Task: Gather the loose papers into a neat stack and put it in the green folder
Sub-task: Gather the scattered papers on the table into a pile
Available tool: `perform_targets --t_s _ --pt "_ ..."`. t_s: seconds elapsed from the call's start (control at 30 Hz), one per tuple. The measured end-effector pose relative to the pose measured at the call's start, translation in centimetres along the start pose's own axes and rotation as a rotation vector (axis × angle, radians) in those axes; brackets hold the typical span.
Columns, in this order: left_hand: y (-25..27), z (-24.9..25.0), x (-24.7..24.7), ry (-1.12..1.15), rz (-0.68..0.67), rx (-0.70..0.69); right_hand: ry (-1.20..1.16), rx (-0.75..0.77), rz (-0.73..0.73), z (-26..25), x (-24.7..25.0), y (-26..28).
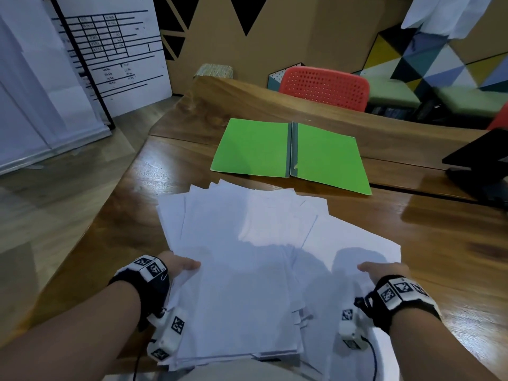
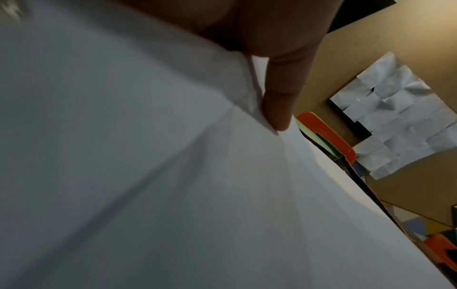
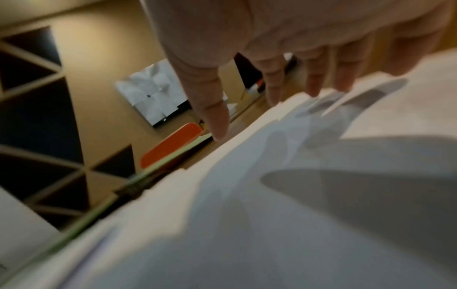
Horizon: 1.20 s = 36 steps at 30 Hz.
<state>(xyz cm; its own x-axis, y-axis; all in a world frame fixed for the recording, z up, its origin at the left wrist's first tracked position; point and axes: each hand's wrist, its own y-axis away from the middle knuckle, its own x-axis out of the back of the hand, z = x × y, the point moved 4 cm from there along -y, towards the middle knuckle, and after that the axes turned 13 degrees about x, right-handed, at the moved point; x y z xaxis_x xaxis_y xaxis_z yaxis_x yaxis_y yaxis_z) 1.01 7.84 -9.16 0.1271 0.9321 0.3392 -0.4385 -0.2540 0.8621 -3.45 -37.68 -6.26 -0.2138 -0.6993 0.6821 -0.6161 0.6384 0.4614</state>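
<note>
White loose papers [image 1: 247, 243] lie fanned in an uneven pile on the wooden table [image 1: 426, 243], the near end hanging over its front edge. My left hand [image 1: 180, 266] grips the pile's left edge. Its thumb [image 2: 277, 109] presses on the top sheet and its fingers are hidden under the papers [image 2: 173, 176]. My right hand [image 1: 380, 270] is at the right edge, with straight fingers [image 3: 274, 86] slid beneath the papers [image 3: 272, 215] and the thumb [image 3: 215, 117] stretched out above them. The green folder [image 1: 255, 149] lies open and flat just beyond the pile, with nothing in it.
A red perforated chair [image 1: 324, 86] stands behind the table. A black device [image 1: 478, 160] sits at the table's right edge. The table's left edge [image 1: 118, 193] curves close to the pile. White printed boards [image 1: 110, 50] lean at the far left.
</note>
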Motion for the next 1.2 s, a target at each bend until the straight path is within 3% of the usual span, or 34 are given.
perform_targets --t_s 0.2,0.37,0.5,0.53,0.63,0.77,0.83,1.0,1.2 --pt "0.0 0.6 -0.3 -0.046 0.060 -0.014 -0.004 0.000 -0.012 0.1 0.1 1.0" --pt "0.0 0.9 -0.1 -0.092 0.073 -0.008 -0.191 0.226 -0.024 -1.5 -0.3 1.7" --pt "-0.4 0.5 0.1 -0.105 0.078 -0.016 -0.229 0.180 -0.248 -0.8 -0.9 2.4" --pt "-0.4 0.5 0.0 -0.115 0.085 -0.023 -0.234 0.175 -0.237 -0.6 -0.9 2.5" --pt "-0.6 0.4 -0.2 -0.158 0.112 -0.044 -0.313 0.222 -0.021 -0.3 -0.4 2.3" --pt "-2.2 0.1 -0.1 -0.177 0.121 -0.042 -0.208 0.150 -0.156 -0.6 -2.1 3.2" --pt "-1.0 0.5 -0.4 -0.206 0.134 -0.039 -0.105 0.167 -0.144 -1.4 -1.8 3.5" --pt "0.4 1.1 -0.7 -0.324 0.204 -0.029 0.158 0.382 0.054 -4.9 1.6 3.9" --pt "0.6 1.6 -0.8 -0.428 0.220 -0.056 0.175 0.565 0.248 -9.1 6.5 5.1"
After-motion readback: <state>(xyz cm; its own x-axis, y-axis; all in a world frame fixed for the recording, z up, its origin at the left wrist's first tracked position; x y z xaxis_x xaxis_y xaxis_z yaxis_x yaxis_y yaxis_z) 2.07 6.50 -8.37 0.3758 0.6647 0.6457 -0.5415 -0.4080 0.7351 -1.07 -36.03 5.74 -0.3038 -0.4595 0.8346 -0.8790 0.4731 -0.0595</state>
